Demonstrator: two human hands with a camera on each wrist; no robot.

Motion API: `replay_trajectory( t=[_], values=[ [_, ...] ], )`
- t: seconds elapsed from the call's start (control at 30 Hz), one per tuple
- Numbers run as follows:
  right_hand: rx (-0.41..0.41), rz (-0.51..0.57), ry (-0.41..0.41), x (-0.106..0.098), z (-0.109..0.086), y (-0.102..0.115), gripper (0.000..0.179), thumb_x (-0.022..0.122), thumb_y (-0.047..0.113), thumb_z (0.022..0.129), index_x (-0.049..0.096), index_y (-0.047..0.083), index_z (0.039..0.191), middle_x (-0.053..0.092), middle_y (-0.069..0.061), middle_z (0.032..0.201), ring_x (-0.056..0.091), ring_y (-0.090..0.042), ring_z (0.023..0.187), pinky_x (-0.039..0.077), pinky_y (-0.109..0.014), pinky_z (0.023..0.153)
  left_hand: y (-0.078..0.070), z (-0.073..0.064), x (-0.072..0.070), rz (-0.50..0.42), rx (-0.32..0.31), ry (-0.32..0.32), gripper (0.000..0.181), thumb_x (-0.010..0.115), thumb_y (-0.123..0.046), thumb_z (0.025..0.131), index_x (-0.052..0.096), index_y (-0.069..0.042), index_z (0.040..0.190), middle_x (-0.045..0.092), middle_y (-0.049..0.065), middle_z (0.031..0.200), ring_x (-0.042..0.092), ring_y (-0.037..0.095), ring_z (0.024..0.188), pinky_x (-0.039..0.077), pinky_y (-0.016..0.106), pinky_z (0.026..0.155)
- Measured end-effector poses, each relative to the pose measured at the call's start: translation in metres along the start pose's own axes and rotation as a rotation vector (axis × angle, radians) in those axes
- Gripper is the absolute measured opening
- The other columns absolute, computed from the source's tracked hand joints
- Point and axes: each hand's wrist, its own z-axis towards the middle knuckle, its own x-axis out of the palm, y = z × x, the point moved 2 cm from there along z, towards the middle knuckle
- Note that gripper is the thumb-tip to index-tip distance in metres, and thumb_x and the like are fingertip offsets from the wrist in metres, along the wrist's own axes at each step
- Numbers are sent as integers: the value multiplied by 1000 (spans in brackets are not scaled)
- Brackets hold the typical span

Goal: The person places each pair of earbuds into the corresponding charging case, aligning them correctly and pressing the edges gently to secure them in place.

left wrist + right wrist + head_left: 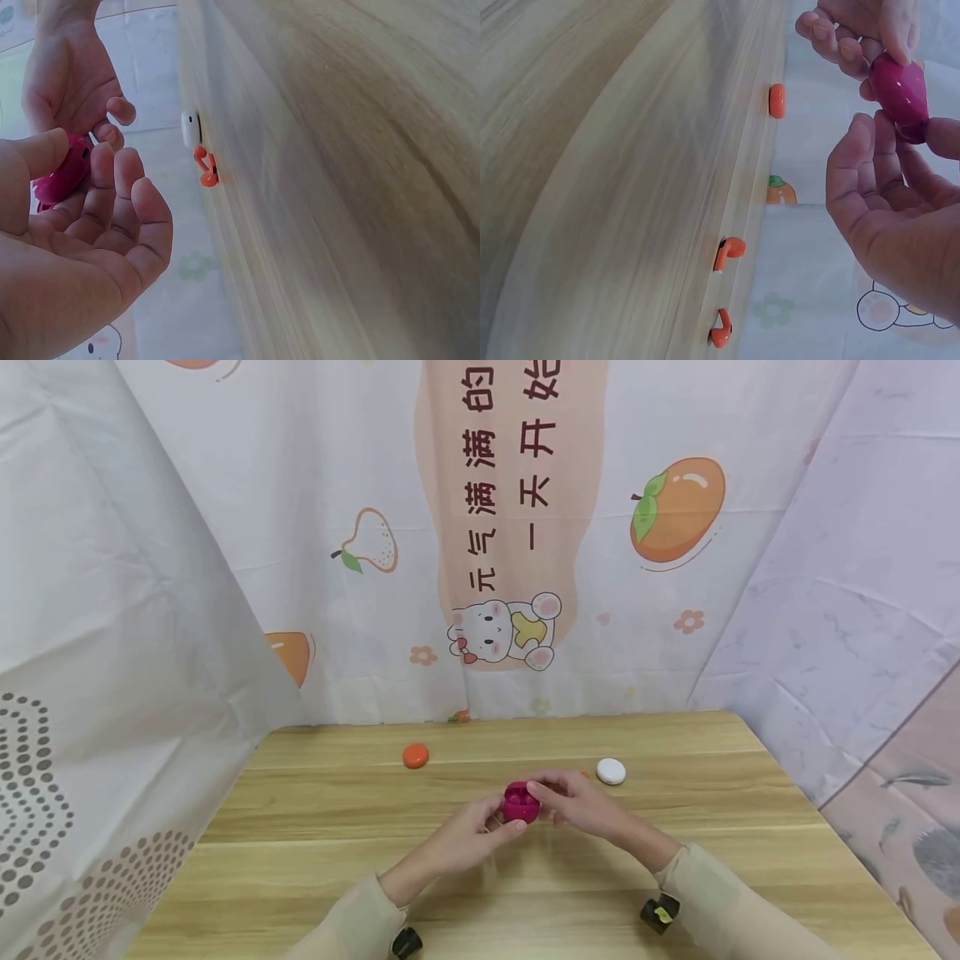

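Observation:
A glossy magenta earbud case (521, 804) is held up over the table between both hands, its lid raised and magenta shapes like earbuds showing inside. My left hand (468, 837) grips the body of the case between thumb and fingers, as the left wrist view also shows (97, 240). From the other side, my right hand (573, 802) pinches the lid end, with its thumb on the edge. In the right wrist view the case (901, 94) hides part of the left fingers, and its inside faces away.
Two orange earbuds (731, 249) lie apart on the wooden table (315, 827), mostly hidden behind the right hand in the head view. A white case (611, 771) rests beside them at the right. Farther left lies a round orange case (416, 755). A printed curtain (300, 552) hangs behind.

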Motion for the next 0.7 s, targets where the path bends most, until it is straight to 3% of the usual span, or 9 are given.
replay_trajectory(
  t=[0.2,0.43,0.7],
  values=[
    [10,35,-2,-5,-3,-2,40,53,30,108,62,1,133,71,-7,100,64,-36,91,57,-45,73,0,4,4,-18,-2,-4,33,60,-34,104,65,-11,127,65,-5,91,57,10,80,49,24,69],
    [0,96,-8,-7,-3,-7,39,53,26,108,59,-2,134,70,-10,104,64,-36,95,57,-41,72,-1,10,5,-9,-40,-16,35,60,-38,103,64,-13,128,65,-4,93,58,10,81,50,25,70],
    [-53,66,-43,-11,-3,-11,36,59,21,105,59,1,134,68,-13,106,66,-34,92,58,-48,71,2,20,6,-25,-70,-52,36,60,-39,103,65,-13,126,68,9,100,61,15,84,52,28,70]
  ],
)
